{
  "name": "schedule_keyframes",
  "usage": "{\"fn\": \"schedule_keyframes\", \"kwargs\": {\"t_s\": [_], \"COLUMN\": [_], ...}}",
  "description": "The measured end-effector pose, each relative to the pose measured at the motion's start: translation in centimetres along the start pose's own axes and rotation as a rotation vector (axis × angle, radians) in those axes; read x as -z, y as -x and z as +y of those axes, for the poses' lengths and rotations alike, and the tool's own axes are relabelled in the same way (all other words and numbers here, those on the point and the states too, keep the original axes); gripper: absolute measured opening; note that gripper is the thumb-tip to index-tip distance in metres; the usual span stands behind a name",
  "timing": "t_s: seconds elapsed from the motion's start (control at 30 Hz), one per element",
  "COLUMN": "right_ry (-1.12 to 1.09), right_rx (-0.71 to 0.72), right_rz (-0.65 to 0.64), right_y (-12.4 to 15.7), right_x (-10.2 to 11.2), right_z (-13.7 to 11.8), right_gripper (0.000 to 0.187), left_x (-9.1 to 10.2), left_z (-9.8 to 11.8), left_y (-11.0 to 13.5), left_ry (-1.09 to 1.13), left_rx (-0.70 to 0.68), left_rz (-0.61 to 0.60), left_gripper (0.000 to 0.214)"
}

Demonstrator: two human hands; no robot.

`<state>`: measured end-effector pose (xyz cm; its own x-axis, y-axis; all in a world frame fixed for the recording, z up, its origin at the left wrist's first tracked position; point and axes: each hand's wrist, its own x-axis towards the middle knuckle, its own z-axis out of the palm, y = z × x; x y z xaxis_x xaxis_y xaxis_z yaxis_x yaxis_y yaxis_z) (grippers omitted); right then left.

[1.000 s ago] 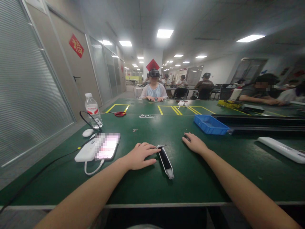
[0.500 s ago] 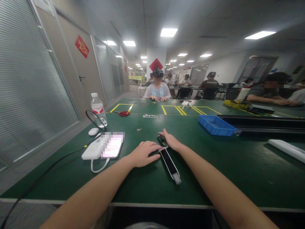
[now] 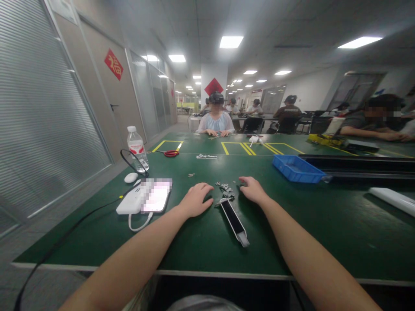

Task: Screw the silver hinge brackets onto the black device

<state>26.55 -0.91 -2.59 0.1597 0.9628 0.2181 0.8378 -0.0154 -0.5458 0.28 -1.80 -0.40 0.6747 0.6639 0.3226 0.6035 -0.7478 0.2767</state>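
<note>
On the green table, my left hand (image 3: 196,200) rests with its fingers apart, to the left of a small heap of metal parts (image 3: 224,188). These look like little rings or links, too small to name surely. My right hand (image 3: 253,189) lies on the other side of the heap, thumb and fingers apart and holding nothing. Between my forearms is a long, narrow black strip with a white edge (image 3: 234,220), its far end against the heap and a pale tip towards me. Farther off to the left lie a few more small metal pieces (image 3: 191,175).
A blue tray (image 3: 298,175) stands to the right, before long black rails (image 3: 363,166). At left are a water bottle (image 3: 136,149), a white power bank (image 3: 131,203), a lit phone (image 3: 157,196) and a cable. Red-handled scissors (image 3: 171,153) lie farther back. A person (image 3: 215,121) sits opposite.
My hands have drawn apart, the right one moving rightward off the metal parts and the left one slightly left. The heap between them is now uncovered.
</note>
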Motion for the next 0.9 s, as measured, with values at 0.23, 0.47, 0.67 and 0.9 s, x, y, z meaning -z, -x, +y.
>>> {"fn": "schedule_keyframes", "kwargs": {"t_s": [0.23,0.47,0.67,0.9], "right_ry": [-0.009,-0.118,-0.052,-0.037], "right_rx": [0.293,0.300,0.269,0.272], "right_rz": [-0.116,-0.111,-0.044,-0.035], "right_y": [1.1,2.0,2.0,2.4], "right_x": [-0.3,1.1,1.5,1.2], "right_z": [-2.0,-1.8,-0.3,-0.6], "right_gripper": [0.041,0.048,0.045,0.029], "left_x": [-0.1,-0.2,-0.6,-1.5], "left_z": [-0.3,-1.2,-1.1,-1.4], "left_y": [-0.2,-2.0,-5.2,-7.1], "left_ry": [0.063,0.183,0.172,0.066], "left_rx": [0.037,0.094,-0.085,-0.308], "left_rz": [-0.032,-0.063,-0.188,-0.205], "left_gripper": [0.049,0.080,0.082,0.060]}}
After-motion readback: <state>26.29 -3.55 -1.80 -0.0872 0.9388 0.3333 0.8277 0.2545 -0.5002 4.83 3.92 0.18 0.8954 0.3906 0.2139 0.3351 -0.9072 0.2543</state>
